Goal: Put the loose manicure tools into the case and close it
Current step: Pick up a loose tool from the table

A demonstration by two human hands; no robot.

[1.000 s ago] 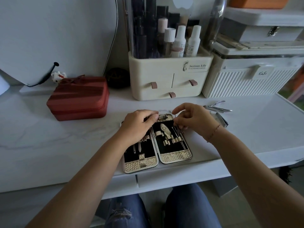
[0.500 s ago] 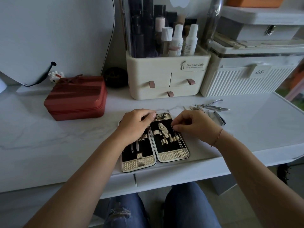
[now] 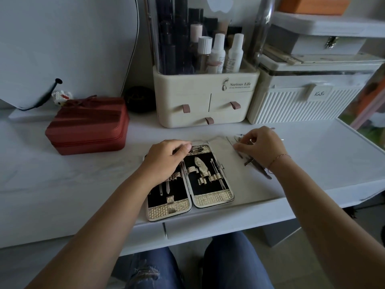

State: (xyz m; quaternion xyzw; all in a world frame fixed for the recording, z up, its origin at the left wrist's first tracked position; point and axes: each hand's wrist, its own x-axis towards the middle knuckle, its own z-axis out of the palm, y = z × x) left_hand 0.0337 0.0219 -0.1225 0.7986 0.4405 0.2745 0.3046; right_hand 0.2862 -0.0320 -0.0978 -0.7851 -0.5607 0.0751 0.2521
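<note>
The gold manicure case (image 3: 212, 200) lies open flat near the table's front edge, its black lining holding several tools under gold straps. My left hand (image 3: 166, 157) rests curled on the top of the case's left half, pressing it down. My right hand (image 3: 260, 147) is to the right of the case, over a cluster of loose metal tools (image 3: 257, 166) on the table, its fingertips pinching at them. Whether a tool is lifted I cannot tell; most of the cluster is hidden under the hand.
A red zipped box (image 3: 87, 126) sits at the left. A cream cosmetics organiser (image 3: 206, 97) with drawers and a white ribbed storage box (image 3: 302, 101) stand behind the case. A white table (image 3: 62, 180) carries everything; my knees in jeans show below its edge.
My right hand left the right half of the case and moved right to the loose tools. My left hand stayed on the case.
</note>
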